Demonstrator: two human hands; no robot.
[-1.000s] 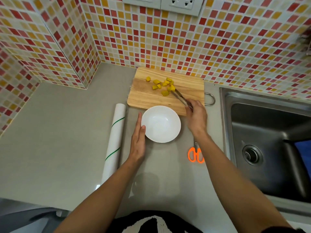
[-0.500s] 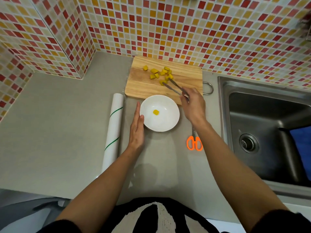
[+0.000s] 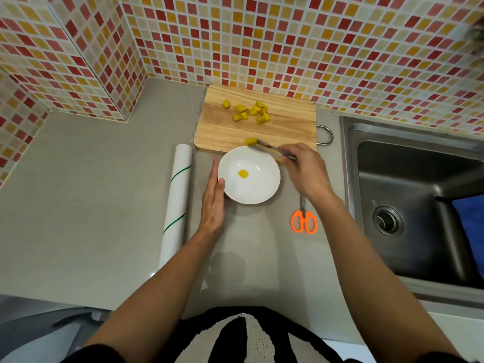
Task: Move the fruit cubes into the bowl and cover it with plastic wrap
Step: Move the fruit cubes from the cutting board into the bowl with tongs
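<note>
Fruit cubes [image 3: 251, 111] lie in a loose yellow cluster on the far half of our wooden cutting board [image 3: 230, 132], which sits against the tiled wall [image 3: 262, 43]. One cube [image 3: 243, 173] rests alone at the bottom of the white bowl [image 3: 264, 189], and another cube [image 3: 250, 141] is gripped at the tip of the metal tongs [image 3: 272, 149], just past the bowl's far rim over the board's near edge. Our right hand [image 3: 306, 170] curls its fingers around the tongs' handle end and squeezes them closed on that cube. Our left hand [image 3: 213, 199] lies with straight fingers pressed together along the bowl's left side, the thumb touching the rim.

Left of that hand, the roll of plastic wrap [image 3: 176, 200] lies lengthwise on the grey counter [image 3: 91, 179], near the bowl but apart from it. Orange-handled scissors [image 3: 303, 218] lie on the counter to the bowl's right, their blades partly hidden under our right wrist. Beyond them is the steel sink [image 3: 419, 195], with something blue [image 3: 470, 224] at its right edge. A metal handle loop [image 3: 326, 134] sticks out from the board's right side.
</note>
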